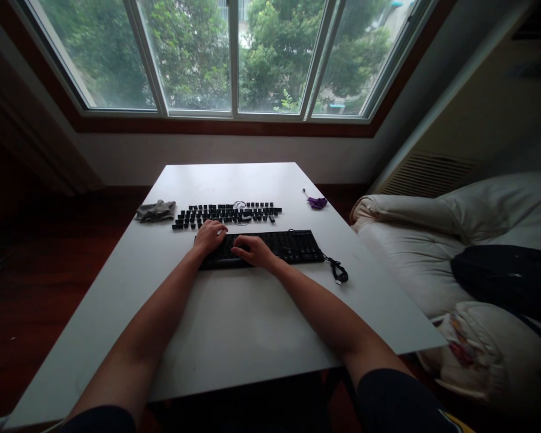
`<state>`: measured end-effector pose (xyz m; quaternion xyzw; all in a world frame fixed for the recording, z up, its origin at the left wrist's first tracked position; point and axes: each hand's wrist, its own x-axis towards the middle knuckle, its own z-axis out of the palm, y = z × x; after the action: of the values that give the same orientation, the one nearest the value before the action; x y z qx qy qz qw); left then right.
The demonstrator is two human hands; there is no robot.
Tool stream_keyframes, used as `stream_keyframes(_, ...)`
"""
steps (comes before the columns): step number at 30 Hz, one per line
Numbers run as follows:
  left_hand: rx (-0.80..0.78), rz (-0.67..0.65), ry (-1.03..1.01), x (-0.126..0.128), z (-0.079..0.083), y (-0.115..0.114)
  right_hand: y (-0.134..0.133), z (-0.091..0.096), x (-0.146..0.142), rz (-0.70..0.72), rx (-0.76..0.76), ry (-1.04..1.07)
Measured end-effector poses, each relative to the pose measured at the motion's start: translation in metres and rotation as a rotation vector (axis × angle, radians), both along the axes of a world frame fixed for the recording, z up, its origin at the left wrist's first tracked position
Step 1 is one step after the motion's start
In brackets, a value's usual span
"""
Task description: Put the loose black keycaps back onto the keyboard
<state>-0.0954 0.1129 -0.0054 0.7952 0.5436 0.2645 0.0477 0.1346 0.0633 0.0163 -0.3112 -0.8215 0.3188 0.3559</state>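
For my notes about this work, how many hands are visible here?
2: the left hand at the left end of the keyboard, the right hand beside it, nearer the middle.

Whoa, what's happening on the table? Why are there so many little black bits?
Somebody has their left hand and right hand at the left part of a black keyboard; what their fingers grip is too small to tell. The bits look like loose keycaps, set out in rough rows just beyond it on the white table. A gray cloth lies left of them, and a purple thing lies to the right.
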Motion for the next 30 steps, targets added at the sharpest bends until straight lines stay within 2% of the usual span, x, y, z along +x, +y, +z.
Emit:
stream_keyframes(11, -0.014, -0.001, 0.021, 0.000, 0.002, -0.001, 0.008, -0.006, 0.000, -0.029, -0.012, 0.067)
stream_keyframes(18, 0.000, -0.008, 0.016, -0.001, -0.001, 0.000, 0.013, -0.008, 0.003, -0.046, -0.146, 0.220)
stream_keyframes(25, -0.003, -0.009, 0.014, -0.001, -0.002, 0.001, 0.014, -0.012, 0.003, -0.037, -0.150, 0.236)
stream_keyframes(30, -0.017, -0.004, 0.014, 0.000, 0.000, 0.000, 0.018, -0.015, 0.004, -0.077, -0.222, 0.309)
